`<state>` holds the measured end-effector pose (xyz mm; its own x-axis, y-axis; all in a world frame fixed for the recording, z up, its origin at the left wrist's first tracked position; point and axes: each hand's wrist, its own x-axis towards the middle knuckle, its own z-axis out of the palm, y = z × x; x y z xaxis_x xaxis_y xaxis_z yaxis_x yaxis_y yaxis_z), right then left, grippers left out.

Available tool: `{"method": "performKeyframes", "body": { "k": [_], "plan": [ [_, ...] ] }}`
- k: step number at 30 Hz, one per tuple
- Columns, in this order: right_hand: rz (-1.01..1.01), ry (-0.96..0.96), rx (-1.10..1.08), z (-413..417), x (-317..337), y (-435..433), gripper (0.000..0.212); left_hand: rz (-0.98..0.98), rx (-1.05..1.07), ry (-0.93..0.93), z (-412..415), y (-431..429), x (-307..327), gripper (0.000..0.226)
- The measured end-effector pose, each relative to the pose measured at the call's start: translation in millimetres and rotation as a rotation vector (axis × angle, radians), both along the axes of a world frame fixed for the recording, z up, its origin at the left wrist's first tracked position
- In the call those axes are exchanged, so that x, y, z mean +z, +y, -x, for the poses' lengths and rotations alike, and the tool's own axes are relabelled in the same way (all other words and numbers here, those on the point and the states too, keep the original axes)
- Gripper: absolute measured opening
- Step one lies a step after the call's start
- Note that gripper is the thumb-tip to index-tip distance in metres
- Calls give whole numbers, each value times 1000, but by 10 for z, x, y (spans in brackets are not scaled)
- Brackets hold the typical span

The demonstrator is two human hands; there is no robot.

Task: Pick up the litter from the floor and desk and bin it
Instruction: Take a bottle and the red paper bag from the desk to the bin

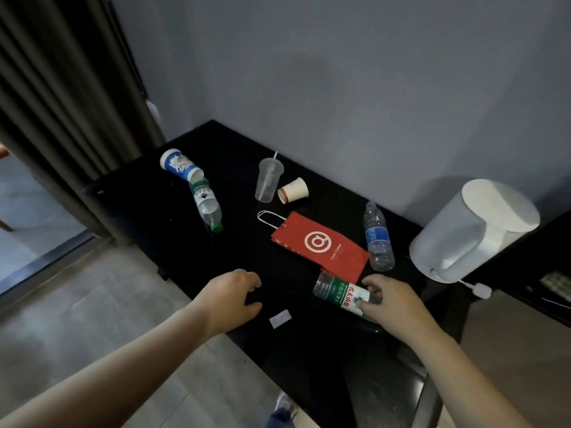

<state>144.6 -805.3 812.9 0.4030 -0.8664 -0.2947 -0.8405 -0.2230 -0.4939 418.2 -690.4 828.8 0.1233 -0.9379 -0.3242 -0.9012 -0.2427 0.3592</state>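
Black desk point(173, 239) against a grey wall point(340, 72), dark curtain point(61, 88) at its left end, pale tiled floor point(92, 304) below; right hand point(391, 302) clamps its fingers on a green-labelled water bottle point(341, 293) at the near edge, just beside the red paper bag point(321, 245); left hand point(231, 296) rests loosely curled on the desk, holding nothing.

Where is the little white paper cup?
In the head view, the white paper cup lies on its side near the back of the black desk, just right of the clear plastic cup and behind the red paper bag.
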Motion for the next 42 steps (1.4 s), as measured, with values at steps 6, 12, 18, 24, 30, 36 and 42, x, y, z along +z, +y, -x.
{"method": "performKeyframes", "body": {
  "k": [6,12,18,24,30,36,42],
  "plan": [
    [-48,62,9,-51,-432,-323,38,-126,-66,12,-44,-445,-433,43],
    [-83,124,-47,-80,-703,-445,48,-238,-119,-6,-223,-762,-718,37],
    [-91,202,-46,-179,-1026,-432,59,-336,-232,4,-189,-1018,-1004,38],
    [-144,314,-169,-147,-1282,-214,71,-401,-315,29,-72,-1100,-1289,49],
    [-57,313,-280,-202,-1416,-49,73,-394,-372,-29,44,-1103,-1509,59],
    [-42,304,-319,-218,-1438,-43,72,-337,-407,-93,66,-1077,-1624,60],
    [-17,323,-318,-238,-1439,-13,71,-304,-410,-117,61,-1082,-1715,39]
  ]
}}
